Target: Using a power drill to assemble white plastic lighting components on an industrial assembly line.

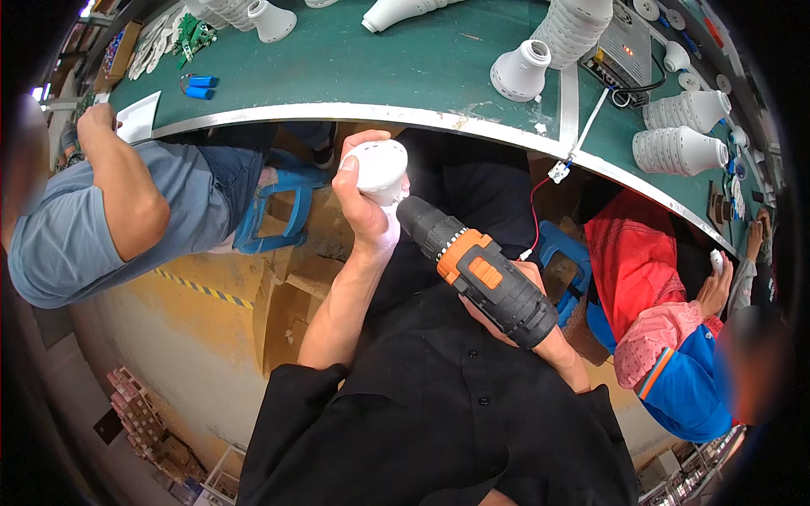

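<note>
My left hand [361, 207] grips a white plastic lamp housing [382, 164], its wide, slotted end turned up and its narrower part toward the drill. An orange and black cordless drill [483, 271] lies across my front, held by my right hand [487, 321], which is mostly hidden under the drill body. The drill's chuck points up and left and comes right up to the housing's narrow side. Whether a bit touches the housing is hidden. Bright light falls on my left wrist beside the chuck.
Ahead stands a green workbench [337, 63] with a pale edge. On it are stacked white housings [574, 34], a single housing [521, 71], blue battery packs [200, 87] and a metal power unit [622, 55]. Co-workers sit at left [126, 202] and right [666, 329]; a red wire [533, 211] hangs down.
</note>
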Action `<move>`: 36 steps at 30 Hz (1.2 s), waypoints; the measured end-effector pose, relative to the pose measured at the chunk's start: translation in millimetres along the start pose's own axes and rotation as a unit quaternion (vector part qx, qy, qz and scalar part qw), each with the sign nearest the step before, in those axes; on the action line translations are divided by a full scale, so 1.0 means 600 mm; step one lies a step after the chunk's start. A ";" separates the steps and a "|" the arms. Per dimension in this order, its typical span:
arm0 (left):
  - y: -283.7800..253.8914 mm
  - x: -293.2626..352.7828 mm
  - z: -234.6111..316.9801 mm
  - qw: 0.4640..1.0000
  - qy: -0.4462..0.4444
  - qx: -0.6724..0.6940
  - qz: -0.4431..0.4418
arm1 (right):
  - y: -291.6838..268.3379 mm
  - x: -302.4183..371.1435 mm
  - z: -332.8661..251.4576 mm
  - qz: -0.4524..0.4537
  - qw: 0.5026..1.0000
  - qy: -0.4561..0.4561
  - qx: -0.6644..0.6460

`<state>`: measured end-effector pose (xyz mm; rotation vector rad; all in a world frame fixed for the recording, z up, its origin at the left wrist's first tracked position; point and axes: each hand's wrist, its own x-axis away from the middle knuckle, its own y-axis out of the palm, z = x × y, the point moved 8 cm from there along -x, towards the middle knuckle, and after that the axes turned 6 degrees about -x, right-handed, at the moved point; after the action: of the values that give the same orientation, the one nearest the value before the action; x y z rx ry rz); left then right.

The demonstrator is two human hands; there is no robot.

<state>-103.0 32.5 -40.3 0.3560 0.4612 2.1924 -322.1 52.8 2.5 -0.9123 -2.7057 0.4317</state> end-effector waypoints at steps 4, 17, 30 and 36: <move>-0.006 -0.003 0.005 1.000 0.007 -0.012 0.004 | -0.003 -0.006 -0.015 0.007 0.999 -0.029 -0.033; -0.011 -0.011 0.005 1.000 0.005 0.003 0.008 | -0.002 -0.008 -0.008 0.007 0.997 -0.061 -0.046; -0.015 -0.016 0.008 1.000 0.013 0.000 -0.002 | -0.005 -0.001 -0.012 0.010 0.999 -0.046 0.010; -0.010 -0.015 0.010 1.000 0.017 -0.002 -0.001 | -0.005 -0.008 -0.009 -0.001 0.998 -0.037 -0.048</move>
<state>-90.8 30.2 -38.3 0.3159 0.4745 2.2001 -318.1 48.6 7.7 -0.9348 -2.8155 0.3437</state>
